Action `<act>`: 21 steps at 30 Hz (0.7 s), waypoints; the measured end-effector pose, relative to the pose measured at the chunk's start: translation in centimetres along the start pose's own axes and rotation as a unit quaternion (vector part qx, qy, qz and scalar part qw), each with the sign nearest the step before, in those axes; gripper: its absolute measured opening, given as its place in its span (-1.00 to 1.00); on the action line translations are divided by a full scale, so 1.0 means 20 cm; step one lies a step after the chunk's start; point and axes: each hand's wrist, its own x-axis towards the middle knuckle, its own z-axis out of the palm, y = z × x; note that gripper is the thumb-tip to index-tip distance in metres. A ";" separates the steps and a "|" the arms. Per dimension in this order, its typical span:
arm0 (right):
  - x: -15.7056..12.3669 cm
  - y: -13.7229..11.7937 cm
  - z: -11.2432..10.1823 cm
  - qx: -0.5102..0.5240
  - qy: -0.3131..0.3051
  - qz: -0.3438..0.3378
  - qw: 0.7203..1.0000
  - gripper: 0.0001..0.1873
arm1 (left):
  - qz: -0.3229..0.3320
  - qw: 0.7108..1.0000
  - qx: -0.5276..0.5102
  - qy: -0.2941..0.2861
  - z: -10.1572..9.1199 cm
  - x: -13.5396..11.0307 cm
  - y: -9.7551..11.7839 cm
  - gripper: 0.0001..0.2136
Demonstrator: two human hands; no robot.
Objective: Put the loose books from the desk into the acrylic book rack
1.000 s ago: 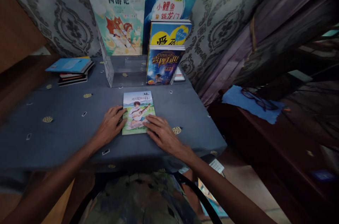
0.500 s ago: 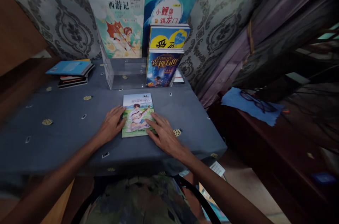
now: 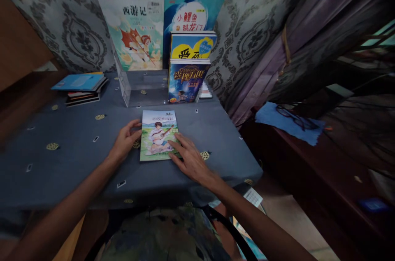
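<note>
A thin book [image 3: 159,135] with a guitar-playing figure on its cover lies flat and closed on the cloth-covered table [image 3: 83,141]. At its left edge is my left hand [image 3: 125,141], fingers apart and slightly bent, the tips at or just beside the edge; I cannot tell if they touch. My right hand [image 3: 189,156] rests with spread fingers over the book's lower right corner, fingertips on the cover. Neither hand grips anything. Behind the book stands a clear plastic rack [image 3: 145,92] with several books upright in it.
A stack of books [image 3: 82,84] lies at the table's back left. In the rack's front right is a dark blue book [image 3: 187,82], beside a white book [image 3: 135,26]. Glasses [image 3: 296,117] on a blue cloth [image 3: 268,117] lie on the brown surface at right.
My left hand has drawn slightly away from the book's left edge, and its thumb has lifted off the lower part. My right hand stays on the cover. The view has shifted a little.
</note>
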 end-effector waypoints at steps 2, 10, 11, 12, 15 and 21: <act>0.00 0.01 0.01 0.011 0.005 0.001 1.000 -0.52 | -0.052 0.997 -0.048 0.029 0.03 0.01 0.00 -0.49; 0.02 0.06 0.01 0.117 0.037 0.035 0.992 -0.50 | -0.144 0.972 -0.181 -0.041 0.10 0.02 0.05 -0.73; 0.03 0.07 0.02 0.134 0.048 0.050 0.989 -0.47 | -0.143 0.971 -0.189 -0.041 0.10 0.02 0.06 -0.73; 0.05 0.08 0.02 0.152 0.062 0.065 0.984 -0.45 | -0.140 0.970 -0.195 -0.042 0.10 0.02 0.07 -0.73; 0.14 0.14 0.05 0.237 0.102 0.106 0.960 -0.36 | -0.128 0.968 -0.206 -0.056 0.10 0.02 0.09 -0.72; 0.35 0.17 0.07 0.524 0.103 0.172 0.828 -0.37 | -0.085 0.978 -0.182 -0.058 0.08 0.04 0.07 -0.63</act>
